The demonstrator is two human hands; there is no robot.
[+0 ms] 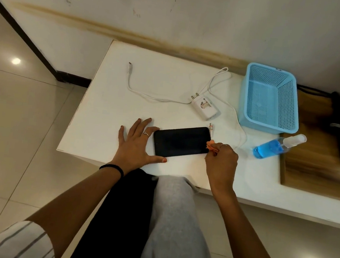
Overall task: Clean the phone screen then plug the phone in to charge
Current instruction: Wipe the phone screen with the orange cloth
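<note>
Phone (181,141) lies flat at the table's (112,109) near edge. Left hand (137,144), splayed wide, braces it from 9 o'clock; right hand (221,160) pinches an orange cloth (211,144) at its 3 o'clock end. I'd wipe in long light strokes, keeping that brace firm.

Dark phone (181,141) flat beside charger (205,108)

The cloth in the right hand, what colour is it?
Orange; the cloth shows best in the head view, at the phone's right end.
</note>
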